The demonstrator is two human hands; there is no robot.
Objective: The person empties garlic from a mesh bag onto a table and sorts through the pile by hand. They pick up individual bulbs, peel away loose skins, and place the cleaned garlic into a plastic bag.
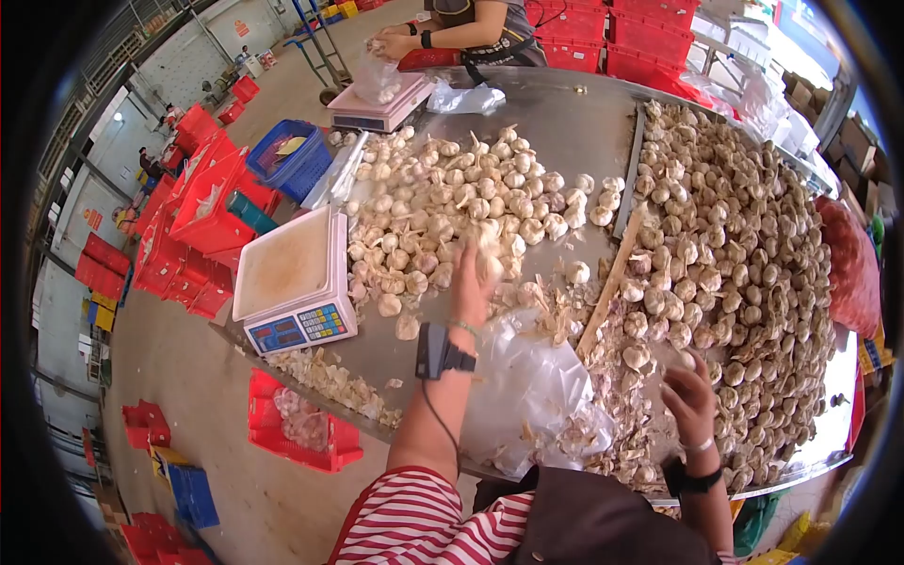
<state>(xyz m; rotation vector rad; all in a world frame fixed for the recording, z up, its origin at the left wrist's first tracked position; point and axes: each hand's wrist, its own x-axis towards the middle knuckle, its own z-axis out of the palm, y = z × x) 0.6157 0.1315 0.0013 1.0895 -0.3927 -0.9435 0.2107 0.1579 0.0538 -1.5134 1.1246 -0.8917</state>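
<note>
Many garlic bulbs [490,184] lie in a pile on the metal table [574,118]. My left hand [477,282] reaches to the near edge of this pile, blurred, with a pale bulb at its fingertips. A larger mass of garlic [753,273] covers the right side, behind a wooden strip [612,282]. At that mass's near left edge, my right hand [690,400] has its fingers curled around a garlic bulb [685,361]. Clear plastic bags [527,377] lie between my hands, with loose skins on them.
A weighing scale [292,273] stands at the table's left edge, near a blue basket [290,162]. Across the table a co-worker [480,28] holds a bag over a second scale [386,104]. A red crate [301,424] is below left; a red net sack [847,268] lies right.
</note>
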